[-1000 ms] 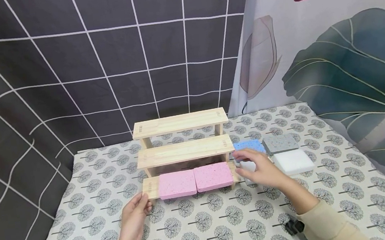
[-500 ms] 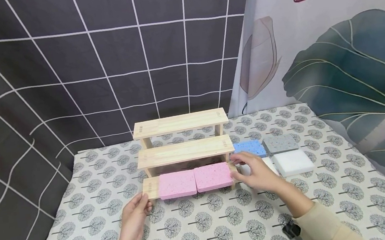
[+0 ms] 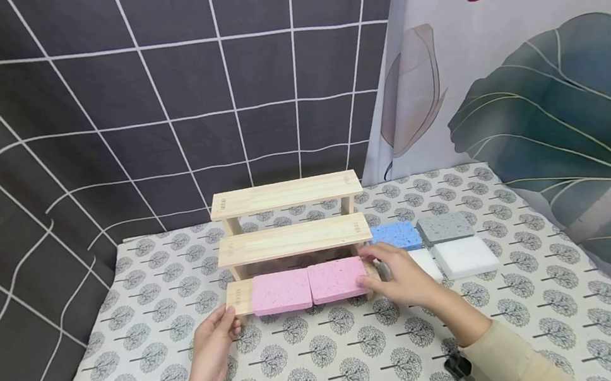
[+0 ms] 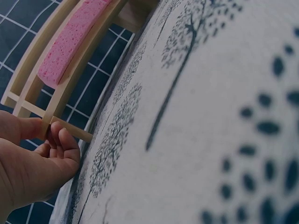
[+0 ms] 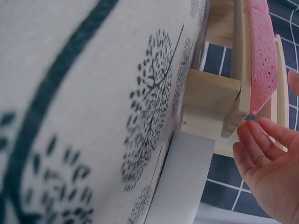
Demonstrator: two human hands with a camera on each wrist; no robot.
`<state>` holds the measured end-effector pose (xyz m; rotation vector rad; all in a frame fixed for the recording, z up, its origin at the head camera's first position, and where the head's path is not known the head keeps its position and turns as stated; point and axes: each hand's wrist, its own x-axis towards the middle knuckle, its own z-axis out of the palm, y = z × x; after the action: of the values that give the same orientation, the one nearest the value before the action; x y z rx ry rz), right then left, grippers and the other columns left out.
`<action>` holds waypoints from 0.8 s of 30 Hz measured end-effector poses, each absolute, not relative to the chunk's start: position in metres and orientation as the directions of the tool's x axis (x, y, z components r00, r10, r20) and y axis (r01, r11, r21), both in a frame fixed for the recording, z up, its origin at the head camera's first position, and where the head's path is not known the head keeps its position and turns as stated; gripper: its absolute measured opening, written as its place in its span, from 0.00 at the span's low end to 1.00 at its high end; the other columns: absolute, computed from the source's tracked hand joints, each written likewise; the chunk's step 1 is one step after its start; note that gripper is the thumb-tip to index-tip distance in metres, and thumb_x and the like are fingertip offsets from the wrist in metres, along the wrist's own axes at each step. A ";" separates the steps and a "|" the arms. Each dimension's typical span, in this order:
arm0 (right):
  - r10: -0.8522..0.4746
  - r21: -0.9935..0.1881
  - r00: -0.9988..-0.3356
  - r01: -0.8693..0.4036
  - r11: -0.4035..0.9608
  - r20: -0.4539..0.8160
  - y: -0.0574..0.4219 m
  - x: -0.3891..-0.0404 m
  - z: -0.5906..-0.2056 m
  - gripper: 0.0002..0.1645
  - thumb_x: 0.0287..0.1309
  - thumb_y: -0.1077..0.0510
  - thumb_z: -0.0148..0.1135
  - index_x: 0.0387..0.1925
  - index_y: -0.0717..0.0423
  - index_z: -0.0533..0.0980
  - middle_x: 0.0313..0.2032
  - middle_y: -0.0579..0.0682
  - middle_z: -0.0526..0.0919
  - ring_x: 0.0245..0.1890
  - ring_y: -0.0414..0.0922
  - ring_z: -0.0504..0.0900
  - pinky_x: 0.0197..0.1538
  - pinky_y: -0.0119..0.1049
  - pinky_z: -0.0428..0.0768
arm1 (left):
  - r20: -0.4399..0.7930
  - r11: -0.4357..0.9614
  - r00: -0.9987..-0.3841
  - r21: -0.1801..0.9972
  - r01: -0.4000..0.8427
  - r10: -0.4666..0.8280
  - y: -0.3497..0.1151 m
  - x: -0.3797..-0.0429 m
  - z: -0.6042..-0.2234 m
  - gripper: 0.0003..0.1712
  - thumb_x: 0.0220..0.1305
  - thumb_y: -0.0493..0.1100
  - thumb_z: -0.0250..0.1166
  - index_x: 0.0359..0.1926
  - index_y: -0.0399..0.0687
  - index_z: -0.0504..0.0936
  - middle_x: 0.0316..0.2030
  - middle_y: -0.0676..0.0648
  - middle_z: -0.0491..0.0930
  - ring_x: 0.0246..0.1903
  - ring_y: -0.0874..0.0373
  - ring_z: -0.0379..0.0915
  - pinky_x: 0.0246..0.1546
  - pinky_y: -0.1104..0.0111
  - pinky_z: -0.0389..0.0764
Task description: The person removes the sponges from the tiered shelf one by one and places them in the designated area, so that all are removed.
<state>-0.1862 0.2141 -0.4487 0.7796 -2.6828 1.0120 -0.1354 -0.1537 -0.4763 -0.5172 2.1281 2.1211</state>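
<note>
A stepped wooden rack (image 3: 293, 236) with three tiers stands on the cloth. On its lowest tier lie two pink sponges, a left sponge (image 3: 281, 292) and a right sponge (image 3: 338, 280), end to end. My left hand (image 3: 213, 341) pinches the left end of that lowest board between thumb and fingers, as the left wrist view also shows. My right hand (image 3: 404, 275) is at the right sponge's outer end, its thumb at the front corner and its fingers loosely bent near the board's end (image 5: 238, 116). Space shows between the right thumb and fingers in the right wrist view.
Right of the rack lie a blue sponge (image 3: 397, 236), a grey sponge (image 3: 445, 227), a white block (image 3: 466, 257) and another white block (image 3: 426, 264) partly behind my right hand. A dark gridded curtain (image 3: 257, 75) hangs behind. The tree-patterned cloth (image 3: 327, 366) covers the table.
My right hand has moved left from beside the rack to the right pink sponge's end, uncovering more of the blue sponge and white block. The left hand stays on the board.
</note>
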 end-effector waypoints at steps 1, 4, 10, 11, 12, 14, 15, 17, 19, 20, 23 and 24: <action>-0.414 -0.564 -0.851 -0.525 0.638 0.325 0.213 -0.186 -0.448 0.36 0.59 0.48 0.71 0.60 0.70 0.74 0.58 0.61 0.80 0.58 0.61 0.78 0.62 0.63 0.75 | -0.299 -0.026 -0.939 0.954 -0.299 -0.171 -0.154 -0.136 -0.477 0.30 0.79 0.44 0.52 0.71 0.26 0.61 0.45 0.46 0.74 0.44 0.60 0.71 0.45 0.77 0.80; -0.419 -0.563 -0.858 -0.512 0.649 0.297 0.210 -0.186 -0.446 0.39 0.59 0.47 0.71 0.61 0.71 0.73 0.60 0.64 0.78 0.61 0.63 0.76 0.65 0.62 0.72 | -0.299 -0.030 -0.940 0.954 -0.298 -0.165 -0.155 -0.136 -0.477 0.31 0.79 0.44 0.52 0.71 0.25 0.60 0.45 0.47 0.74 0.43 0.61 0.71 0.45 0.77 0.80; -0.421 -0.543 -0.873 -0.484 0.686 0.246 0.204 -0.185 -0.445 0.42 0.59 0.45 0.72 0.63 0.71 0.71 0.64 0.67 0.73 0.64 0.66 0.72 0.68 0.63 0.68 | -0.299 -0.042 -0.939 0.954 -0.297 -0.167 -0.155 -0.136 -0.477 0.31 0.79 0.44 0.53 0.71 0.25 0.60 0.45 0.47 0.75 0.43 0.61 0.71 0.44 0.77 0.80; -0.423 -0.539 -0.873 -0.484 0.690 0.242 0.203 -0.186 -0.445 0.42 0.58 0.45 0.72 0.63 0.71 0.71 0.64 0.68 0.73 0.64 0.66 0.71 0.68 0.63 0.68 | -0.299 -0.043 -0.939 0.954 -0.296 -0.167 -0.155 -0.136 -0.477 0.31 0.79 0.44 0.53 0.71 0.25 0.60 0.45 0.47 0.75 0.43 0.61 0.72 0.44 0.77 0.80; -0.423 -0.533 -0.874 -0.482 0.695 0.238 0.203 -0.185 -0.444 0.43 0.57 0.45 0.73 0.63 0.71 0.72 0.64 0.68 0.73 0.64 0.66 0.71 0.68 0.63 0.68 | -0.298 -0.043 -0.940 0.954 -0.295 -0.168 -0.155 -0.136 -0.477 0.31 0.79 0.44 0.53 0.71 0.25 0.60 0.45 0.47 0.75 0.43 0.61 0.72 0.44 0.77 0.80; -0.424 -0.524 -0.875 -0.480 0.704 0.233 0.202 -0.185 -0.443 0.46 0.54 0.43 0.75 0.62 0.71 0.72 0.64 0.68 0.73 0.64 0.67 0.71 0.68 0.63 0.67 | -0.295 -0.039 -0.941 0.955 -0.293 -0.166 -0.155 -0.135 -0.476 0.31 0.79 0.44 0.53 0.71 0.25 0.60 0.45 0.47 0.75 0.43 0.61 0.71 0.44 0.77 0.80; -0.421 -0.522 -0.877 -0.477 0.707 0.232 0.201 -0.185 -0.442 0.48 0.51 0.42 0.76 0.62 0.71 0.72 0.64 0.68 0.73 0.64 0.67 0.71 0.68 0.63 0.67 | -0.293 -0.038 -0.942 0.956 -0.291 -0.164 -0.155 -0.135 -0.476 0.31 0.79 0.45 0.53 0.71 0.25 0.60 0.45 0.47 0.75 0.43 0.61 0.71 0.44 0.77 0.80; -0.414 -0.516 -0.882 -0.469 0.717 0.226 0.201 -0.185 -0.441 0.52 0.46 0.38 0.79 0.63 0.69 0.73 0.64 0.68 0.73 0.65 0.68 0.70 0.68 0.65 0.66 | -0.293 -0.035 -0.942 0.956 -0.291 -0.164 -0.155 -0.135 -0.476 0.31 0.79 0.44 0.52 0.71 0.26 0.61 0.45 0.47 0.74 0.43 0.61 0.71 0.45 0.77 0.79; -0.410 -0.508 -0.885 -0.462 0.727 0.219 0.200 -0.185 -0.441 0.57 0.41 0.36 0.80 0.63 0.68 0.73 0.65 0.68 0.72 0.66 0.68 0.68 0.68 0.66 0.65 | -0.294 -0.036 -0.942 0.956 -0.292 -0.165 -0.155 -0.135 -0.477 0.30 0.79 0.44 0.52 0.71 0.26 0.61 0.44 0.47 0.74 0.43 0.61 0.71 0.44 0.77 0.79; -0.408 -0.506 -0.887 -0.459 0.730 0.217 0.200 -0.185 -0.441 0.58 0.39 0.35 0.81 0.64 0.68 0.72 0.66 0.68 0.71 0.67 0.68 0.68 0.68 0.66 0.65 | -0.295 -0.038 -0.941 0.955 -0.293 -0.166 -0.155 -0.135 -0.477 0.29 0.79 0.43 0.52 0.71 0.26 0.62 0.44 0.47 0.74 0.43 0.61 0.71 0.44 0.77 0.79; -0.406 -0.506 -0.890 -0.452 0.734 0.206 0.199 -0.185 -0.441 0.60 0.36 0.37 0.83 0.64 0.68 0.72 0.67 0.68 0.70 0.67 0.68 0.68 0.68 0.65 0.65 | -0.296 -0.036 -0.941 0.955 -0.295 -0.164 -0.155 -0.135 -0.477 0.29 0.79 0.43 0.52 0.71 0.26 0.62 0.44 0.47 0.74 0.42 0.61 0.71 0.44 0.77 0.79; -0.407 -0.506 -0.891 -0.451 0.735 0.203 0.199 -0.185 -0.441 0.59 0.36 0.38 0.84 0.64 0.68 0.72 0.67 0.68 0.70 0.67 0.67 0.68 0.68 0.65 0.65 | -0.296 -0.033 -0.941 0.955 -0.295 -0.163 -0.155 -0.135 -0.477 0.30 0.80 0.44 0.52 0.71 0.26 0.61 0.44 0.47 0.74 0.42 0.61 0.71 0.44 0.77 0.79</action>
<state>-0.1853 0.1992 -0.4409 0.7068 -2.8530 0.8632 -0.1350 -0.1554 -0.4775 -0.5032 2.1162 2.1346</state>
